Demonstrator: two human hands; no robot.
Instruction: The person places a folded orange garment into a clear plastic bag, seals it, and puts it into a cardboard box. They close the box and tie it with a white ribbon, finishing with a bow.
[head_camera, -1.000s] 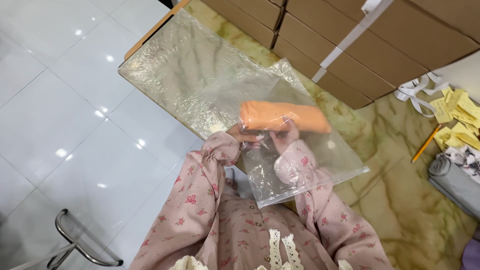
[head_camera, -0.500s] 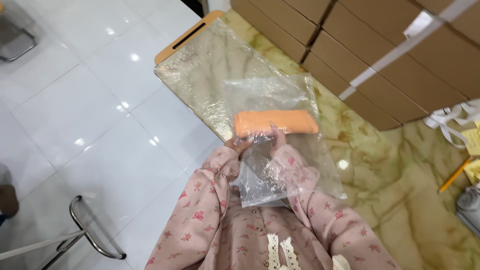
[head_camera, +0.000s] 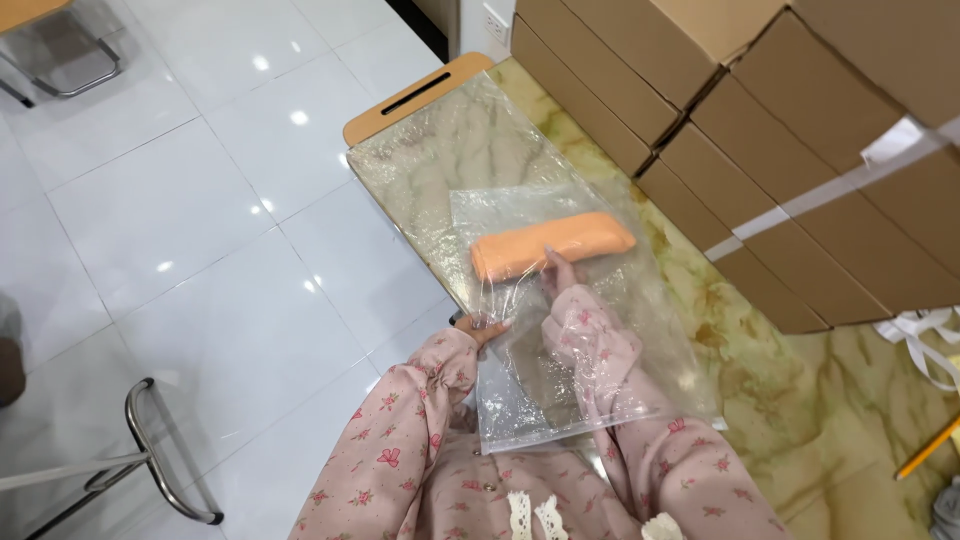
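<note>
A clear plastic bag (head_camera: 600, 390) lies on the marble-patterned table (head_camera: 760, 400), on a stack of similar bags (head_camera: 440, 160). An orange folded cloth roll (head_camera: 550, 246) sits inside the bag at its far end. My right hand (head_camera: 570, 300), in a pink flowered sleeve, reaches inside the bag with its fingertips touching the roll. My left hand (head_camera: 485, 328) pinches the bag's left edge near the table's rim.
Stacked brown cardboard boxes (head_camera: 780, 130) line the table's far side. A wooden board with a slot (head_camera: 415, 95) sticks out under the bag stack. A yellow pencil (head_camera: 925, 450) and white straps (head_camera: 920, 335) lie at right. A metal chair frame (head_camera: 150, 460) stands on the white tiled floor.
The orange roll has slid deeper into the bag, and my right hand has gone further in after it. The view has shifted left and down.
</note>
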